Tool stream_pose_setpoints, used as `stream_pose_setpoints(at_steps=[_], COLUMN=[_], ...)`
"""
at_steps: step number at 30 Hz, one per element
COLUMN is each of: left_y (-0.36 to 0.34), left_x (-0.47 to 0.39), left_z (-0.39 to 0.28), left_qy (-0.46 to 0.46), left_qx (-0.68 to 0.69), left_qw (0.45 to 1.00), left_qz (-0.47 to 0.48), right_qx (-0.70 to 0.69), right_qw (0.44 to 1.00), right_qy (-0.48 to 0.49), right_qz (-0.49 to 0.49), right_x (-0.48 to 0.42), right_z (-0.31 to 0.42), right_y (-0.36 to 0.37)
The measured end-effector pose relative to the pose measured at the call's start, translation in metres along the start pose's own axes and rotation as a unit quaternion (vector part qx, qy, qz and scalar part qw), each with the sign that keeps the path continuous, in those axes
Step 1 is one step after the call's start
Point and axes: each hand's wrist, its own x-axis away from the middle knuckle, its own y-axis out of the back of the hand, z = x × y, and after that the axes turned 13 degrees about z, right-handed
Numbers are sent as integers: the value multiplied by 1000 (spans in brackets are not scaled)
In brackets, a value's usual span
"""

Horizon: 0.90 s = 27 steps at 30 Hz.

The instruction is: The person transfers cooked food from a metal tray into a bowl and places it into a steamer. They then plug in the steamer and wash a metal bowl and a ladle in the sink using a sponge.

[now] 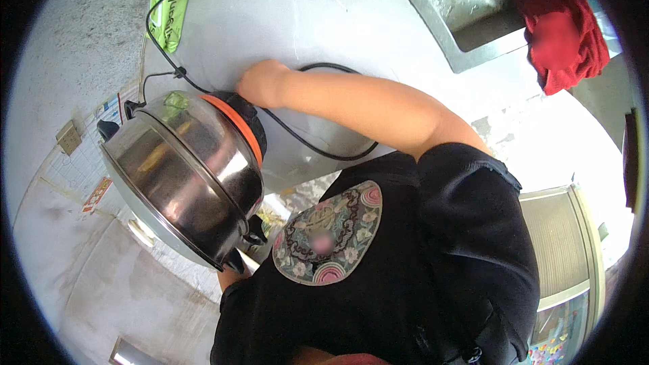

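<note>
A shiny steel electric pot (177,162) with a glass lid, black handles and an orange band above its black base lies across the left of the view, its base facing right. My right hand (261,83) is bent against the black base, its fingers mostly hidden, so its hold cannot be told. A black power cord (314,149) loops under my right forearm and over the grey worktop (304,15). Only a bit of my left arm shows below the pot's lower handle; my left hand is hidden behind the pot.
A green printed packet (172,10) lies at the worktop's upper left. At the upper right is a steel sink (459,58) with a red cloth (565,45) over its edge. A wall socket (68,138) is on the left, and a screened cabinet (555,238) stands at the right.
</note>
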Motion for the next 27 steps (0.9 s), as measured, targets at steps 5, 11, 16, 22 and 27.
stream_pose_setpoints(at_steps=[5, 11, 16, 22, 27], left_y=[-83, -104, -95, -57, -41], left_x=[-82, -104, -125, -163, -184], left_z=[125, 129, 78, 27, 9], left_qy=[-85, -169, -115, -153, -206], left_qx=[-109, -21, 321, 758, 863], left_qw=[987, 984, 940, 634, 459], left_qz=[-82, -50, -34, 6, 35], right_qx=[270, 269, 211, 235, 57], right_qw=[959, 957, 965, 967, 925], right_qy=[0, 109, 152, 97, 104], right_qz=[86, 14, 34, 5, -361], right_x=[32, 2, -1, 8, 90], right_z=[14, -21, -19, -8, -5], right_y=[19, 4, 5, 7, 31])
